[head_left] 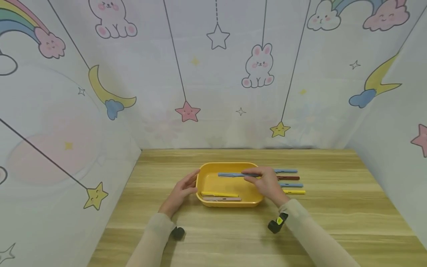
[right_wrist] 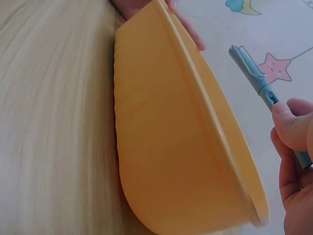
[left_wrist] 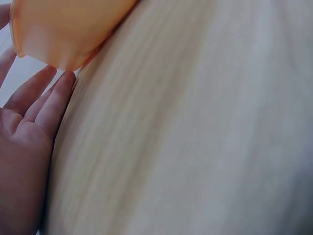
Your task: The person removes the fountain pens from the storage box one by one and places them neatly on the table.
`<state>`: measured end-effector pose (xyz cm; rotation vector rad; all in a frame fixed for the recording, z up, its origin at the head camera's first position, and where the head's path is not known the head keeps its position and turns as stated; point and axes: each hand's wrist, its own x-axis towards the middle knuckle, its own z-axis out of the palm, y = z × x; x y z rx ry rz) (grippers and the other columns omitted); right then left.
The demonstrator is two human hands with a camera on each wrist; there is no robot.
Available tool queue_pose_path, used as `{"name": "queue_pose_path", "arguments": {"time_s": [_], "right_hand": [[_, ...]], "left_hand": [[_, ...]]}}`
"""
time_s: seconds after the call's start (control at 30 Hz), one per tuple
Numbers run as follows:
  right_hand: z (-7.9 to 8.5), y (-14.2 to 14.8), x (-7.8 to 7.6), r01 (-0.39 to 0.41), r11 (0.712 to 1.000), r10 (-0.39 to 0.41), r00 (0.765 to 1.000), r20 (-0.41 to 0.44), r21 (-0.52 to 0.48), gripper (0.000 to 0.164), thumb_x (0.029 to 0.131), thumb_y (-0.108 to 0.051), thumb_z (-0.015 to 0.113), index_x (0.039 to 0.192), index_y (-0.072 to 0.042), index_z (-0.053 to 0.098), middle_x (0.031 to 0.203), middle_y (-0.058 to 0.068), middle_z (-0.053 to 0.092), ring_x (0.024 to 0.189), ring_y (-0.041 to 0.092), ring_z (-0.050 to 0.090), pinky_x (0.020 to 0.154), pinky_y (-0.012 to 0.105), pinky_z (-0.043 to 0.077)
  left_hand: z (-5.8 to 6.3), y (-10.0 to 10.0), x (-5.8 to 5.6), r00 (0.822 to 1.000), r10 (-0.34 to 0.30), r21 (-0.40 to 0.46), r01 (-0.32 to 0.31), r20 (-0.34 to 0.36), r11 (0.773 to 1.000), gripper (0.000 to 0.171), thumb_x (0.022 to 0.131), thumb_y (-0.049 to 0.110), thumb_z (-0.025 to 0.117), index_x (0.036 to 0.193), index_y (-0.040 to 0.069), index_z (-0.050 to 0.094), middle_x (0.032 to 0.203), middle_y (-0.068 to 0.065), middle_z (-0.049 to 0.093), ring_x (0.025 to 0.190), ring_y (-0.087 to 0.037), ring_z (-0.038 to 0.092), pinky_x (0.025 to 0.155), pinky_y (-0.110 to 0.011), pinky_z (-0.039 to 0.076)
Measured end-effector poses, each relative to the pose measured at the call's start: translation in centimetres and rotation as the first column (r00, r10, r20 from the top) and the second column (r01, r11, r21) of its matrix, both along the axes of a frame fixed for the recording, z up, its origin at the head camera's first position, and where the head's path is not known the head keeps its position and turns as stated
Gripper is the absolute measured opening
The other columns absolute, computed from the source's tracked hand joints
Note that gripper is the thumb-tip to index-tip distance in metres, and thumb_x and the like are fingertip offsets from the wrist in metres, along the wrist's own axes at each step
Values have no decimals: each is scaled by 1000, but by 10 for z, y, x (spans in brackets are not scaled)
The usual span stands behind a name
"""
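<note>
My right hand pinches a light blue fountain pen between thumb and fingers, above the yellow tray. The pen is capped, with a wire clip and a small window in its barrel; in the right wrist view it slants beyond the tray's rim. Inside the tray, along the near wall, lie a yellow pen and a pale pink pen. At the tray's left end, my left hand touches the outer wall with extended fingers.
Right of the tray, several pens lie in a column on the wooden table: a blue pen, a dark red pen, another blue pen and a yellow pen. My right hand partly covers this group. Printed cloth walls surround the table.
</note>
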<state>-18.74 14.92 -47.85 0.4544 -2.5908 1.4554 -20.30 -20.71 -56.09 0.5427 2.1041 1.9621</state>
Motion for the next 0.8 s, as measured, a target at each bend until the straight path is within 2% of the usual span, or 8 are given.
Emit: {"name": "queue_pose_path", "arguments": {"time_s": [0.17,0.27,0.37,0.67,0.8], "right_hand": [[-1,9,-1,53,998,-53,998,28,-15,20,92,-8,81,110,-15,85,111,5,80,96,23,73,72,28,60],[-3,13,-2,59,998,-57,997,49,-37,19,92,-9,80,110,-15,85,113,6,80,92,20,71,67,24,56],[-5,16,-2,52,997,-49,998,50,-50,19,93,-10,80,110,-15,85,113,7,80,95,20,73,71,23,58],[-12,24,-2,16,998,-17,999,-28,-62,18,92,-5,80,108,-11,85,107,8,81,95,21,76,75,24,62],[-10,28,-1,18,997,-19,1000,-15,-80,18,92,-5,80,109,-10,84,110,10,80,98,23,77,76,23,62]], "left_hand": [[2,0,0,1000,-2,1,2,-2,1000,68,102,5,64,164,16,40,167,-15,38,152,-37,38,122,-40,35],[4,-1,0,1000,-4,5,4,0,1000,68,101,4,64,164,16,40,167,-15,38,152,-38,39,122,-43,34],[5,-1,1,1000,-8,-1,8,-5,1000,67,102,5,64,164,16,39,167,-16,38,151,-38,39,122,-44,34],[3,0,4,1000,-6,-11,6,-9,1000,66,103,9,65,164,15,39,167,-16,39,152,-39,38,124,-48,32],[4,1,3,1000,3,-10,-3,-14,1000,66,103,8,64,164,15,40,167,-16,39,152,-38,38,124,-51,30]]}}
